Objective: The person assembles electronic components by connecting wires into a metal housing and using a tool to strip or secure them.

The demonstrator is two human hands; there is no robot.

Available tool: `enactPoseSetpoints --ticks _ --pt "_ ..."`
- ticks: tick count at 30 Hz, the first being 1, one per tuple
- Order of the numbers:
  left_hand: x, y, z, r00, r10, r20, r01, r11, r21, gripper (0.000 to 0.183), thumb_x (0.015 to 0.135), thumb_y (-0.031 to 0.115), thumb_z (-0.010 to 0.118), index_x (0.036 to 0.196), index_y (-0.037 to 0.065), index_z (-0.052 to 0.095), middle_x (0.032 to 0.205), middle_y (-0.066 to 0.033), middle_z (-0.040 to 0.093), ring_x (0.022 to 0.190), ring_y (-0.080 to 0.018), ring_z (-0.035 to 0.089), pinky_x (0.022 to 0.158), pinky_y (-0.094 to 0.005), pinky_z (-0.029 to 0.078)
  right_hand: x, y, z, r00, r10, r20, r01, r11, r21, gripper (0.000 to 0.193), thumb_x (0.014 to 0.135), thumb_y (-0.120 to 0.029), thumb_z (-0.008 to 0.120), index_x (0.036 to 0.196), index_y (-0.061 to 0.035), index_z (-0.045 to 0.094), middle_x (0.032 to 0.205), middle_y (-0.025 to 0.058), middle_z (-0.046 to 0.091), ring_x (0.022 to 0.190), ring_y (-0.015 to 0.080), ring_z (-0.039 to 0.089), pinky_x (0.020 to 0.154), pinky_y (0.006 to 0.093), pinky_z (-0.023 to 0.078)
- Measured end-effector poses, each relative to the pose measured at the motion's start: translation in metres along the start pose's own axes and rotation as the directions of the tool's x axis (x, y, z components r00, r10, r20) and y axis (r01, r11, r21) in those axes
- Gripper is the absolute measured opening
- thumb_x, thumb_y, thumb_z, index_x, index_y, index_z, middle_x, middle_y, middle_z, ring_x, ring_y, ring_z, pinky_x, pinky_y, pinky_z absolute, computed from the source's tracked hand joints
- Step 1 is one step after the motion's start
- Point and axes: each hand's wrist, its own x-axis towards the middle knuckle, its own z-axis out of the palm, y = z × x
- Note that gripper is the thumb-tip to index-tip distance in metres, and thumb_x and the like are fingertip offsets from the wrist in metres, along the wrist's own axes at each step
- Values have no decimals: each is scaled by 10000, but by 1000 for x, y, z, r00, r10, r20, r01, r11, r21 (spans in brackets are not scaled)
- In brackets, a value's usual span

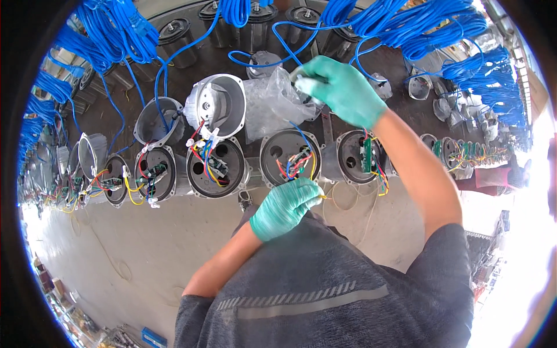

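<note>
My left hand [284, 210], in a green glove, is at the near rim of a round grey motor housing [272, 152]. Its fingertips are pinched on a yellow wire [323, 196]. Red, blue and yellow wires [297, 163] bunch up inside that housing. My right hand [345, 93], gloved the same way and a little blurred, is raised beyond the housing, over a clear plastic bag [278, 98]. Its fingers are closed around something small and whitish that I cannot make out. A blue cable [300, 132] runs from the bag's edge down into the housing.
Similar housings with wires and green circuit boards [367, 153] line the bench edge on both sides. An open grey metal cover [232, 104] stands tilted at left. Coiled blue cables [432, 29] hang along the back, before dark cylinders [177, 43].
</note>
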Motion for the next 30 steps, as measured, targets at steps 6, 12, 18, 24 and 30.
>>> enactPoseSetpoints --ticks 6,12,18,24,30 --pt "-7 -4 2 997 -76 -24 76 997 2 223 906 53 782 1126 60 742 1062 -127 732 970 -351 721 827 -432 589 -144 -33 8 953 283 -109 -245 930 273 218 999 -134 748 1199 -48 759 984 50 790 851 75 708 751 270 568" --pt "-2 3 -2 989 -150 7 150 988 30 202 921 33 782 1115 49 730 1065 -119 741 959 -305 731 842 -374 581 -209 2 54 910 278 -308 -211 949 235 206 951 -16 765 1151 -49 728 951 33 780 822 109 748 721 270 588" --pt "-4 3 -1 985 -173 -2 172 982 74 218 914 32 785 1126 37 736 1074 -122 741 956 -298 729 844 -373 580 -215 6 66 966 144 -215 -140 990 31 204 959 -89 777 1157 -72 734 1036 104 783 893 259 779 756 356 602" --pt "-3 -2 1 994 -111 6 111 994 18 236 911 51 775 1137 26 712 1048 -156 720 932 -357 721 808 -415 577 -206 3 72 982 44 -185 -68 990 -125 217 965 -207 765 1138 -83 723 1060 140 755 939 365 741 780 420 599" --pt "1 7 -5 984 -173 46 172 985 34 354 918 21 772 1265 34 704 1095 -132 729 935 -311 723 823 -382 584 -195 0 67 996 -28 -79 3 954 -301 244 1036 -310 646 1042 -72 703 957 163 730 863 374 719 727 466 563"
